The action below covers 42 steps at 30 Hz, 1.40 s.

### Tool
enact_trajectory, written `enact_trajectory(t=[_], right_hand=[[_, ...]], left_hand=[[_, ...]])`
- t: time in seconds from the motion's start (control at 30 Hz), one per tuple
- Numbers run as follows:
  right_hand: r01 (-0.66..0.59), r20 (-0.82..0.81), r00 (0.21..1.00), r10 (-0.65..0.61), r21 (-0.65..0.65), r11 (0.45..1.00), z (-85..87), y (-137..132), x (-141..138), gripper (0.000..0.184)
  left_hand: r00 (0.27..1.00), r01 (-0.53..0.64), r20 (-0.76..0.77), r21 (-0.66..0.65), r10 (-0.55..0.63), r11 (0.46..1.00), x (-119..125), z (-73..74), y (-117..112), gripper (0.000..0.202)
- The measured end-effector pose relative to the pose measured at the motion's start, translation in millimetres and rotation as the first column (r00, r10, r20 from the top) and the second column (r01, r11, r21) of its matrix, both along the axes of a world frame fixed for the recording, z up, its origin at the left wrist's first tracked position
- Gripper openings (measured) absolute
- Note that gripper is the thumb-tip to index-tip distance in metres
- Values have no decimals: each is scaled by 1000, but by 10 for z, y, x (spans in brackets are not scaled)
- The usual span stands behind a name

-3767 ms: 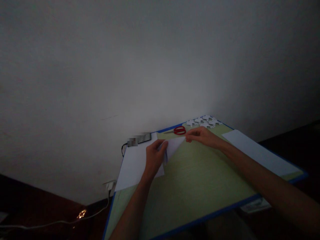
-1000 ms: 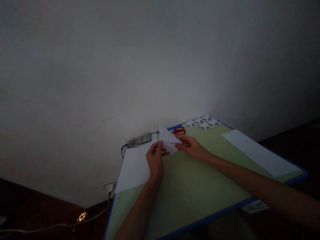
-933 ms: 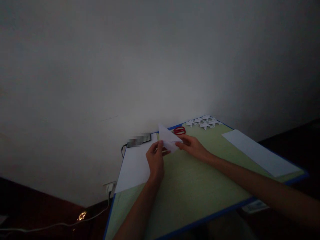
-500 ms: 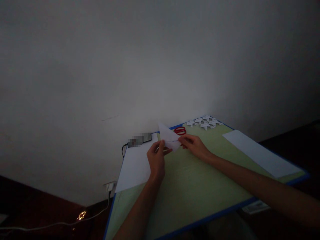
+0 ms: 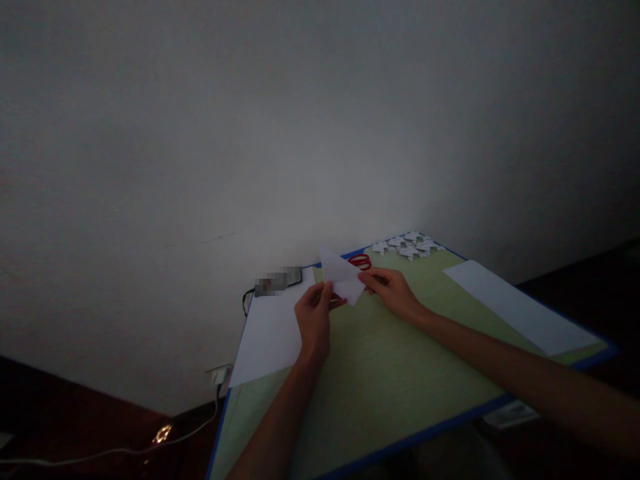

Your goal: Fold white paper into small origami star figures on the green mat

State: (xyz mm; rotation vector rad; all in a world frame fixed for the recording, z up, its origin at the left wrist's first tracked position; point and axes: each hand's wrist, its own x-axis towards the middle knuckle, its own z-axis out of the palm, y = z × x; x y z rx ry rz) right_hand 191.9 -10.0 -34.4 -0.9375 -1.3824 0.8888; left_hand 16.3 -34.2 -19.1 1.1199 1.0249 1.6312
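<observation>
A folded white sheet of paper (image 5: 341, 268) is held up above the green tabletop (image 5: 390, 373), with a pointed corner toward the wall. My left hand (image 5: 315, 310) pinches its left side between thumb and fingers. On the right side, the fingertips of my right hand (image 5: 390, 288) are closed on the paper's edge. A smaller flap points down between the two hands. Just behind the paper and my right fingers lie scissors with red handles (image 5: 361, 261); their blades are hidden.
Several small folded paper shapes (image 5: 411, 252) sit at the far right corner. White sheets (image 5: 270, 340) lie on the left, another white sheet (image 5: 515, 303) on the right. A phone-like device (image 5: 295, 275) with a cable rests by the wall, above a plugged-in charger (image 5: 219, 375).
The paper has tilted slightly between my hands, and the gap or crease line across its middle no longer shows. Both hands keep their grip, nearly in place.
</observation>
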Motion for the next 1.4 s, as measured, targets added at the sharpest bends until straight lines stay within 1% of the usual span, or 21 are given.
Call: enact_trajectory(t=[0.13, 0.4, 0.53, 0.6, 0.67, 0.73, 0.83, 0.93, 1.03, 1.27, 1.4], right_hand=[[14, 3, 1000, -14, 8, 1000, 1, 6, 6, 38], [-14, 9, 1000, 13, 9, 1000, -10, 5, 6, 36], [-24, 30, 999, 25, -8, 1000, 6, 8, 20, 35], [-29, 36, 999, 29, 4, 1000, 27, 13, 25, 34], [-32, 26, 999, 32, 14, 999, 61, 13, 26, 36], [-32, 24, 999, 32, 17, 999, 106, 8, 23, 39], [-20, 26, 999, 20, 5, 1000, 169, -2, 18, 42], [41, 21, 999, -41, 10, 999, 200, -4, 19, 44], [98, 38, 994, -99, 37, 994, 192, 2, 21, 44], [152, 64, 985, -158, 95, 984, 176, 0, 9, 39], [179, 54, 981, -185, 98, 979, 189, -6, -2, 36]], left_hand=[[1000, -2, 18, 3, 2, 1000, -12, -12, 13, 39], [998, 4, 69, -12, -3, 1000, 8, 27, -17, 34], [997, 18, 81, -23, -16, 1000, -6, 15, 1, 31], [999, 14, 44, -16, -13, 1000, -17, 2, 11, 29], [999, 33, -31, -18, -33, 999, -20, -8, 5, 27], [987, 98, -123, -35, -101, 995, -13, -13, -17, 27], [943, 226, -238, -57, -233, 972, 6, -19, -61, 27], [907, 297, -294, -64, -302, 953, 13, -35, -84, 26], [893, 309, -320, -70, -315, 948, 9, -54, -85, 26], [897, 294, -328, -61, -298, 954, 10, -45, -91, 26], [899, 289, -322, -75, -298, 954, 18, -41, -91, 26]])
